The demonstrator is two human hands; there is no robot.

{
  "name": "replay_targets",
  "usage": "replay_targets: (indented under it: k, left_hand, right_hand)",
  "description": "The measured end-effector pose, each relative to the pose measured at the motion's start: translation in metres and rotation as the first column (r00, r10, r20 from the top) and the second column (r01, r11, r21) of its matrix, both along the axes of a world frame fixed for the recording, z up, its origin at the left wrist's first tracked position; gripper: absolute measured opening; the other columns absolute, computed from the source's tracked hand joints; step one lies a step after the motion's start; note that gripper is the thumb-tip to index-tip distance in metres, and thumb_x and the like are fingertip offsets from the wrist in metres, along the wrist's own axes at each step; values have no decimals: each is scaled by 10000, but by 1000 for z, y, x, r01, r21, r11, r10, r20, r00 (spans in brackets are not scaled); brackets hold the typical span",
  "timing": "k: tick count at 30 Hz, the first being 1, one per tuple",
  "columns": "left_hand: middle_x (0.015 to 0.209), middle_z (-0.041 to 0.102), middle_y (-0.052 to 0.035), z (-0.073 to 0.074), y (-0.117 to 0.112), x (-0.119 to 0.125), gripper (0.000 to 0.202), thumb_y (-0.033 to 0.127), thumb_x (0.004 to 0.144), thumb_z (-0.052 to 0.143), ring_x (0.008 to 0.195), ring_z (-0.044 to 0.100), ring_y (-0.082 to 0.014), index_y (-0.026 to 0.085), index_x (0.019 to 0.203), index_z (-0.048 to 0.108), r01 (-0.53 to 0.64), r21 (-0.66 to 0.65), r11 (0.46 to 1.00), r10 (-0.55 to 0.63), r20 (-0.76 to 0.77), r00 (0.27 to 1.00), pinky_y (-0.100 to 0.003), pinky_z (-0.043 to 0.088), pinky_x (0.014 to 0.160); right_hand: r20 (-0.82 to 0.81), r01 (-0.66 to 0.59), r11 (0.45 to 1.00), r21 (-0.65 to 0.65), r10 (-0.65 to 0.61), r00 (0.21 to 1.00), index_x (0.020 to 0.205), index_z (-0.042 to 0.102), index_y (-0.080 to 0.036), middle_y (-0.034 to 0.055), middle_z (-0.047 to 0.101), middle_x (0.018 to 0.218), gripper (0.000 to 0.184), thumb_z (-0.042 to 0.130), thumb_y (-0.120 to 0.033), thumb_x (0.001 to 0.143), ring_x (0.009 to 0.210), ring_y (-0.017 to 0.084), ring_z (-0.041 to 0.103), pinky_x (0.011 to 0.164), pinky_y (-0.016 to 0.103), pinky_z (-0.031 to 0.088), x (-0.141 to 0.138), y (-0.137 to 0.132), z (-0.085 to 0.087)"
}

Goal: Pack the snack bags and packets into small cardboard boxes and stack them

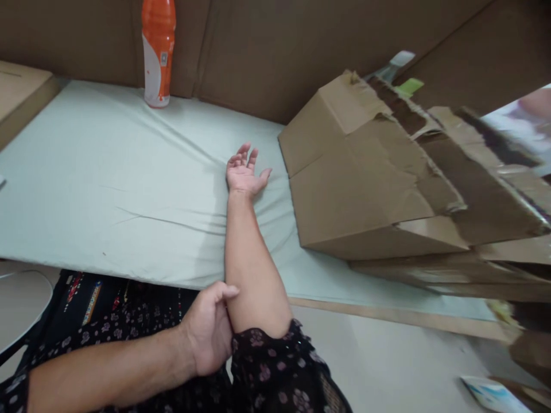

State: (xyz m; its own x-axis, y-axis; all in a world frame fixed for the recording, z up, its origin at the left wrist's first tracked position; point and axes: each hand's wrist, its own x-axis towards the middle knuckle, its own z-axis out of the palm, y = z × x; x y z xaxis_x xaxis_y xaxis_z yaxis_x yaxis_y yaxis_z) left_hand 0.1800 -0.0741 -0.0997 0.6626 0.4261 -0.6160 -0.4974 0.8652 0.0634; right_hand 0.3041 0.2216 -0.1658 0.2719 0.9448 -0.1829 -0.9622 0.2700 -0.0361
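My right arm stretches forward across the pale green table cover. My right hand lies palm up on it, fingers loosely spread, holding nothing. It rests just left of a torn brown cardboard box, a small gap between them. My left hand is near the table's front edge, fingers curled against the inside of my right elbow, touching the skin by the dark floral sleeve. Nothing is held in it.
An orange and white bottle stands upright at the back, against a brown cardboard wall. A flat cardboard piece lies at far left. More torn cardboard piles up at right. A small packet lies on the floor, bottom right.
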Motion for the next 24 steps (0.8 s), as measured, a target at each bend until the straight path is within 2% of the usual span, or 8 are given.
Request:
replay_targets:
  k: [2,7,10,14,19,24]
  left_hand:
    - [1019,771,-95,-1,3,0,498,375,722,619,1005,714,-293,138,1159,652,1,-8,1000,-1,-7,1000,-356,538,832]
    - [971,783,-89,-4,9,0,475,224,688,635,911,730,-262,122,1151,657,28,-42,999,-29,-31,999,-313,533,770]
    - [946,786,-105,2,12,-1,482,248,687,580,908,734,-281,100,1139,660,40,-79,996,-45,-63,997,-333,533,767]
    - [944,790,-114,13,15,2,500,289,723,490,962,733,-301,92,1148,663,22,-117,993,-36,-117,993,-377,539,842]
    - [971,795,-92,19,16,4,459,190,741,505,994,731,-247,85,1160,662,-19,-138,990,-8,-196,981,-312,519,901]
    - [956,794,-110,17,18,2,440,316,896,421,1006,742,-273,84,1175,670,-1,-156,988,-26,-172,985,-360,532,926]
  right_hand:
    - [12,-2,1000,11,1,1000,1133,656,-222,150,624,1401,553,247,-576,1021,1232,287,657,712,452,631,0,0,0]
    - [61,-24,1000,15,23,998,1091,659,-223,143,654,1325,548,253,-584,1015,1184,279,675,685,423,619,-3,-1,1]
    - [85,-22,1000,-3,22,996,1052,647,-208,151,638,1346,558,231,-579,1020,1204,269,665,670,388,615,-4,-2,3]
    - [85,-21,1000,-8,22,996,1047,640,-205,151,640,1338,555,224,-572,1023,1215,262,657,647,363,611,-4,-2,5]
    - [93,-36,999,-9,37,995,1069,642,-197,167,624,1368,548,254,-581,1016,1248,274,630,723,408,616,-5,-2,6]
    - [96,-27,1000,-7,28,995,1087,643,-194,172,621,1368,564,256,-598,1013,1254,276,619,731,407,607,-6,-3,6]
